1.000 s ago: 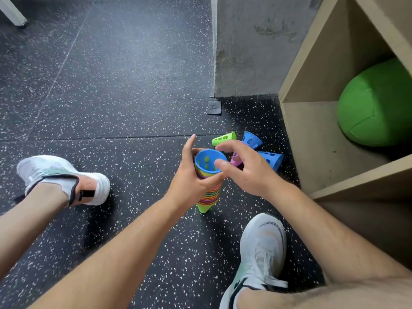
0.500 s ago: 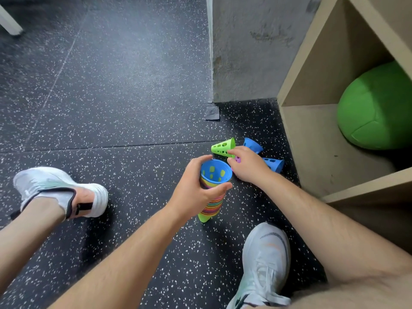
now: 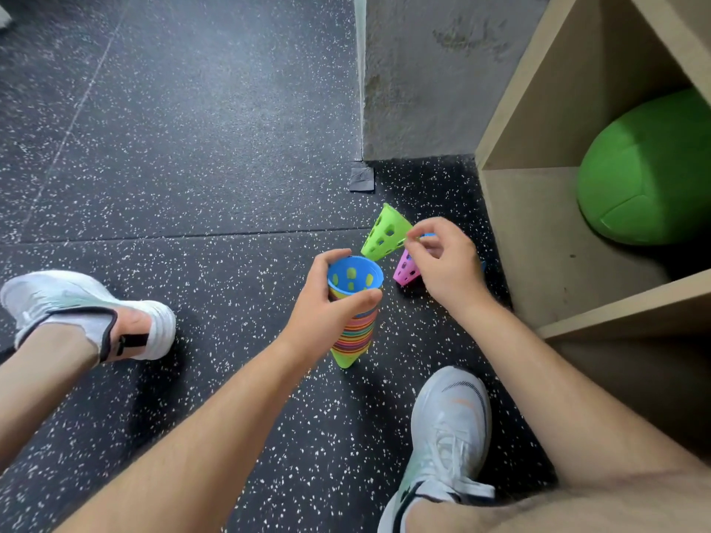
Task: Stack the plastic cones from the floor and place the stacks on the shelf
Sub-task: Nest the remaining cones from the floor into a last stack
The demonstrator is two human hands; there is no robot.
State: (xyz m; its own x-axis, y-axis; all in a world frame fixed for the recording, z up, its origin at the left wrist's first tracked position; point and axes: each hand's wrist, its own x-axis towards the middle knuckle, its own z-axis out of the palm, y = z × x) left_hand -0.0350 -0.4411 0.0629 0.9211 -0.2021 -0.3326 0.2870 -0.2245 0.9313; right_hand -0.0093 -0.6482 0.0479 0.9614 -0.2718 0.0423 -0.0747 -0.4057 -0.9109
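While the left grip (image 3: 323,313) wraps the cone stack (image 3: 356,328), tip down on the floor (image 3: 192,186), the right grip (image 3: 446,267) pinches a green cone (image 3: 384,234) at the stack's one o'clock; a pink cone (image 3: 404,271) lies at three.

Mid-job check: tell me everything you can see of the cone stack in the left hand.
The cone stack is many nested plastic cones, rims showing as thin multicoloured bands. It stands wide end up, nearly upright, green tip down toward the floor; whether it touches is unclear. The innermost cone is blue, its holes showing green. The left hand grips it near the top.
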